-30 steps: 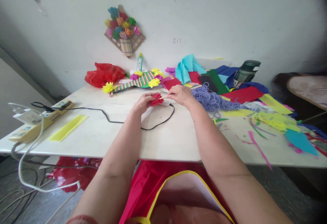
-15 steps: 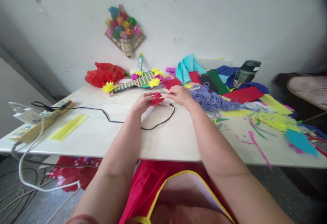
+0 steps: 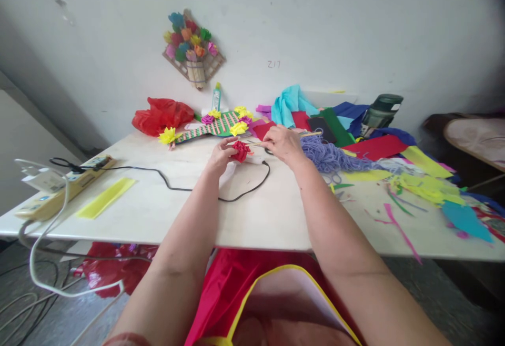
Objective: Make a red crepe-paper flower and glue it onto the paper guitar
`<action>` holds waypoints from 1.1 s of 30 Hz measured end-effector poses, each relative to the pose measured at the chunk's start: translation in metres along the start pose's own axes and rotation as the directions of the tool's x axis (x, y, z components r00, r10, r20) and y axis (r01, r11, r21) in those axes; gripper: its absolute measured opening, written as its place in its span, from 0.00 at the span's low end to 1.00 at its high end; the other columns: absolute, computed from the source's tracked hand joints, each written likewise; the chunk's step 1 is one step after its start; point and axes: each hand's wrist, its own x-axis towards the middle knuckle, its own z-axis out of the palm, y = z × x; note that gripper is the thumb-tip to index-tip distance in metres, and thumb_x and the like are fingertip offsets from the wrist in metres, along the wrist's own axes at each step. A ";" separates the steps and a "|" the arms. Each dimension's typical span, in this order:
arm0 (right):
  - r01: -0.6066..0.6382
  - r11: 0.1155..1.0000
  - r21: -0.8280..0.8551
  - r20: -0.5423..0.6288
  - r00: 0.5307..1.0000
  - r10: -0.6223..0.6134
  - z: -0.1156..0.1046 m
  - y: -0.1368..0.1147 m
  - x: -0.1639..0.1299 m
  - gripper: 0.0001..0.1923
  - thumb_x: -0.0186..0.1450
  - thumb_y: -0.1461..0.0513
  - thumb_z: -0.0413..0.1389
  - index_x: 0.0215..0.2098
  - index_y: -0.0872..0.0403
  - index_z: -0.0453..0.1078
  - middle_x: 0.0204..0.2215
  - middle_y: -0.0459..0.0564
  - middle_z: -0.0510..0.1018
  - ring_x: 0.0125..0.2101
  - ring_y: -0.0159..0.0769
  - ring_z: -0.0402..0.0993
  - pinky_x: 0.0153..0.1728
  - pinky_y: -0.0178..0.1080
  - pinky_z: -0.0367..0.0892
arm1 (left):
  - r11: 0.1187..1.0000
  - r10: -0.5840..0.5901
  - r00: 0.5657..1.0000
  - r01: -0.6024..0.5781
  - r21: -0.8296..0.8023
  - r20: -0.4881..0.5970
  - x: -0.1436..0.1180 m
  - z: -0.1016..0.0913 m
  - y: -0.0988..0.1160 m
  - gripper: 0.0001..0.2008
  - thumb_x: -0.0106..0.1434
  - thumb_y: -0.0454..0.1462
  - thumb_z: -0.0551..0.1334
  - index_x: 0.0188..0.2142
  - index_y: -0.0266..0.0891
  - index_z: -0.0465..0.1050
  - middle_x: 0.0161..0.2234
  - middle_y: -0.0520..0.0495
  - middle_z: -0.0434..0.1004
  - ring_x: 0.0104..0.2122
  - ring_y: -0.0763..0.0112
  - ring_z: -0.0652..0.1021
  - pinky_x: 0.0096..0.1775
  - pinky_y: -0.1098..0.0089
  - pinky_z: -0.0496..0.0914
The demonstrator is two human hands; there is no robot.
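Observation:
My left hand [image 3: 223, 155] is closed on a red crepe-paper flower [image 3: 241, 151], holding it above the middle of the table. Facing it, my right hand [image 3: 281, 143] pinches a thin wooden stick [image 3: 256, 144]. The stick's front end points to the flower, and its back end shows past my knuckles. Whether the tip touches the petals is too small to tell. Under the hands lies a white object [image 3: 254, 160] at the end of a black cord [image 3: 236, 197], partly hidden. Just behind is a green guitar-shaped craft [image 3: 213, 126] with yellow and purple paper flowers.
Purple yarn [image 3: 327, 154], coloured paper sheets [image 3: 374, 148] and a dark bottle [image 3: 381, 114] crowd the right side. Paper scraps [image 3: 398, 225] lie nearer the front. On the left are a power strip [image 3: 67, 188], a yellow paper strip [image 3: 105, 197] and a red plastic bag [image 3: 162, 115].
My right hand has moved slightly up and right with the stick, drawing back a little from the flower. The red flower has turned in my left hand and shows more of its petals.

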 end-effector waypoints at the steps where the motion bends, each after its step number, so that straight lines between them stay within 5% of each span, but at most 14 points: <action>1: -0.020 1.000 0.003 -0.006 1.000 0.020 0.000 0.000 0.000 0.05 0.64 0.62 0.60 0.31 0.54 0.78 0.34 0.52 0.80 0.39 0.39 0.71 0.34 0.38 0.58 | 1.000 0.018 1.000 -0.018 -0.004 -0.001 0.000 0.000 -0.001 0.30 0.40 0.30 0.65 0.47 0.34 0.72 0.28 0.49 0.79 0.26 0.67 0.78 0.31 0.66 0.73; 13: -0.217 0.976 -0.015 0.068 0.974 0.217 0.003 0.003 -0.003 0.13 0.68 0.57 0.54 0.37 0.52 0.80 0.36 0.52 0.83 0.37 0.40 0.76 0.36 0.38 0.61 | 0.993 0.121 0.992 -0.121 -0.005 0.042 0.001 0.000 -0.004 0.32 0.40 0.31 0.66 0.50 0.37 0.71 0.31 0.49 0.79 0.29 0.68 0.78 0.35 0.66 0.72; 25: -0.212 0.976 -0.043 0.114 0.970 0.215 0.001 -0.001 -0.003 0.14 0.67 0.56 0.54 0.39 0.52 0.80 0.36 0.53 0.84 0.37 0.40 0.77 0.35 0.37 0.61 | 0.985 0.169 0.982 -0.166 -0.045 0.089 -0.001 0.003 -0.004 0.17 0.40 0.31 0.68 0.34 0.37 0.76 0.32 0.47 0.82 0.32 0.66 0.79 0.37 0.65 0.72; 33: -0.205 0.979 -0.020 0.105 0.973 0.206 0.001 -0.002 -0.003 0.13 0.67 0.56 0.55 0.38 0.52 0.80 0.36 0.53 0.84 0.36 0.39 0.77 0.34 0.37 0.60 | 0.982 0.187 0.976 -0.184 -0.036 0.115 -0.004 0.005 -0.001 0.15 0.41 0.31 0.67 0.32 0.36 0.76 0.30 0.46 0.81 0.31 0.65 0.79 0.39 0.63 0.73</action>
